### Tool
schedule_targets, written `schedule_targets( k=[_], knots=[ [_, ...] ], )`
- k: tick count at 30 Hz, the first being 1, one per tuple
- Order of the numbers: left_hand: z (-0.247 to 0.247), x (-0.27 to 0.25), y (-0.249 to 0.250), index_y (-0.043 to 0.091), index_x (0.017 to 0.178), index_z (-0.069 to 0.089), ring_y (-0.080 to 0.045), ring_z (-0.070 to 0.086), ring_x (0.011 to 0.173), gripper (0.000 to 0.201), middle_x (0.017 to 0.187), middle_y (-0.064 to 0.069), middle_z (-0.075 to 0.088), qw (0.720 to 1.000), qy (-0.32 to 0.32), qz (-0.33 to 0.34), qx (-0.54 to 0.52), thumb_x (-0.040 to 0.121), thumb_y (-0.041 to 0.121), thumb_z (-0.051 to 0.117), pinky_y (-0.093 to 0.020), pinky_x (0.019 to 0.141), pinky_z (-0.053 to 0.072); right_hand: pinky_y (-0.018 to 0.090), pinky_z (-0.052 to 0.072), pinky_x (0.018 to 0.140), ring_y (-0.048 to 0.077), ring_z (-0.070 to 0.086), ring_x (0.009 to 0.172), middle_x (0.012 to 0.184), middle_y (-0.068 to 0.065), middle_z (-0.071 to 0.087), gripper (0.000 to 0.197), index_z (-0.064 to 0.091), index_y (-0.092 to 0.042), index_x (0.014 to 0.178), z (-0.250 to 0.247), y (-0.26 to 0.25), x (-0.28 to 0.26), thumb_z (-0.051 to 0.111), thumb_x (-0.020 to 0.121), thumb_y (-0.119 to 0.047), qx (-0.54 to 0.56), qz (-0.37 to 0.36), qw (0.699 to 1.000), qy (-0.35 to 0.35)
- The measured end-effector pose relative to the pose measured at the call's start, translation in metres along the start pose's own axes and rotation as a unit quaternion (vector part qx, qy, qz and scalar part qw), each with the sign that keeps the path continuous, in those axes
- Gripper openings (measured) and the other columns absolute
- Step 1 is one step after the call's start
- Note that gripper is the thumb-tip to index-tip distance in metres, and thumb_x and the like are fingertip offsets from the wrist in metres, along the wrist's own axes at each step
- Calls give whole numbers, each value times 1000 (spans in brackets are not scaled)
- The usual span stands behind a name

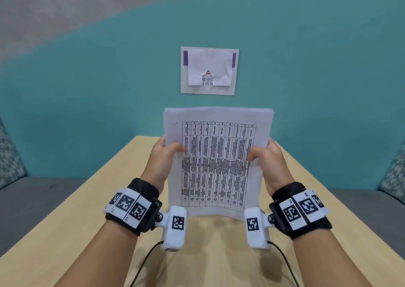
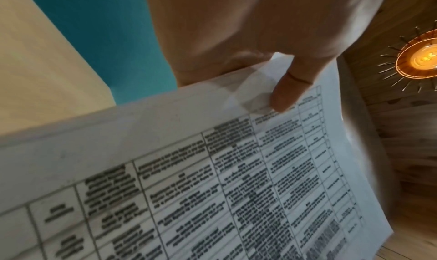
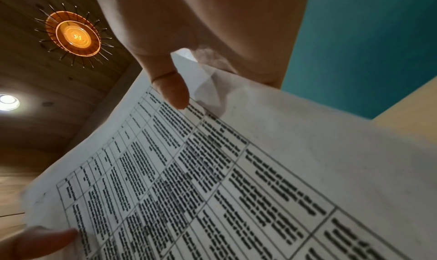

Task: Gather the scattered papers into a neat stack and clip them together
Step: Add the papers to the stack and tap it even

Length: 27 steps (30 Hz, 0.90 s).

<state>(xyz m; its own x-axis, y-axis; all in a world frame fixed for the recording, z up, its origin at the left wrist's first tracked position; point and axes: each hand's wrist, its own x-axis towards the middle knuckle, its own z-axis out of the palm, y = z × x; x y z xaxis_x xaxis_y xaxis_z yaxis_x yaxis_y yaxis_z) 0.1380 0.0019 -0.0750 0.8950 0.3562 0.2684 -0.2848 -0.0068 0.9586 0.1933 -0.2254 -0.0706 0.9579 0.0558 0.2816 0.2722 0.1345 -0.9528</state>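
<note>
A stack of white papers (image 1: 217,161) with a printed table on the top sheet is held upright above the wooden table (image 1: 92,210). My left hand (image 1: 166,153) grips its left edge, thumb on the front. My right hand (image 1: 265,155) grips the right edge the same way. The stack's bottom edge hangs close over the tabletop; whether it touches is unclear. In the left wrist view the thumb (image 2: 288,94) presses on the papers (image 2: 212,180). In the right wrist view the thumb (image 3: 172,90) lies on the papers (image 3: 236,170). No clip is visible.
A teal wall (image 1: 306,67) rises behind the table, with a paper notice (image 1: 209,71) fixed to it. Grey seats (image 1: 32,197) flank the table on both sides. A ceiling lamp (image 3: 73,34) shows in the wrist views.
</note>
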Motion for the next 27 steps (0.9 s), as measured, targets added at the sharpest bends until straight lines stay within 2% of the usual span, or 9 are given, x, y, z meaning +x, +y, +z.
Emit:
schedule_targets(
  k=[2,5,7,10,15,19,22,25,27],
  knots=[
    [2,0,-1,16,111,67,-22,69,101,29,111,0,76,1000,3,-1,-8,87,6,56,-37,86,53,34,53,79,19,65,89,103,3,71,44,62,-11,107,1,-1,0,47,76,17,-2,2,1000,-7],
    [4,0,1,12,104,59,-13,66,83,22,98,4,72,999,26,9,-28,91,-3,50,-25,68,49,31,49,72,20,61,85,98,2,69,39,59,-8,103,-2,0,3,47,76,16,10,-2,1000,23],
    [6,-2,2,14,106,59,-12,65,86,25,100,5,71,1000,20,9,-23,92,-4,48,-26,71,48,32,48,75,20,60,87,98,0,69,38,59,-7,105,-2,1,3,48,76,14,4,2,1000,20],
    [10,-4,2,17,119,62,-12,66,101,34,110,6,72,1000,6,8,-7,95,-4,49,-31,89,51,38,51,90,22,63,100,109,-1,72,45,61,-8,117,1,4,2,49,78,11,-9,7,1000,4],
    [5,1,0,13,125,59,-13,68,98,41,110,3,73,1000,8,-5,1,91,-10,53,-27,78,50,36,52,92,21,66,102,112,1,73,47,61,-9,121,4,4,5,49,81,13,-3,4,1000,4],
    [4,0,-4,19,120,61,-16,69,104,43,112,2,74,999,-2,7,48,91,-12,59,-30,83,54,36,54,88,23,68,104,114,3,73,47,61,-12,122,1,7,5,52,83,14,-15,14,1000,-3],
    [1,1,-1,19,110,60,-18,70,94,37,106,-3,73,997,50,34,45,89,-12,63,-34,80,57,31,52,75,21,69,95,109,4,73,42,59,-11,120,0,4,4,60,85,11,-32,9,999,-8],
    [-6,6,5,12,110,56,-19,67,86,36,101,-4,70,991,127,47,0,88,-16,60,-36,76,58,38,51,77,22,67,87,92,4,70,43,60,-16,121,-1,4,5,70,83,4,-56,11,998,-26],
    [-15,13,10,10,112,56,-21,68,87,39,102,-6,71,980,185,40,-62,87,-18,60,-39,82,59,38,49,76,18,67,82,84,1,69,47,62,-21,120,-2,3,5,76,80,0,-66,14,997,-39]
  ],
)
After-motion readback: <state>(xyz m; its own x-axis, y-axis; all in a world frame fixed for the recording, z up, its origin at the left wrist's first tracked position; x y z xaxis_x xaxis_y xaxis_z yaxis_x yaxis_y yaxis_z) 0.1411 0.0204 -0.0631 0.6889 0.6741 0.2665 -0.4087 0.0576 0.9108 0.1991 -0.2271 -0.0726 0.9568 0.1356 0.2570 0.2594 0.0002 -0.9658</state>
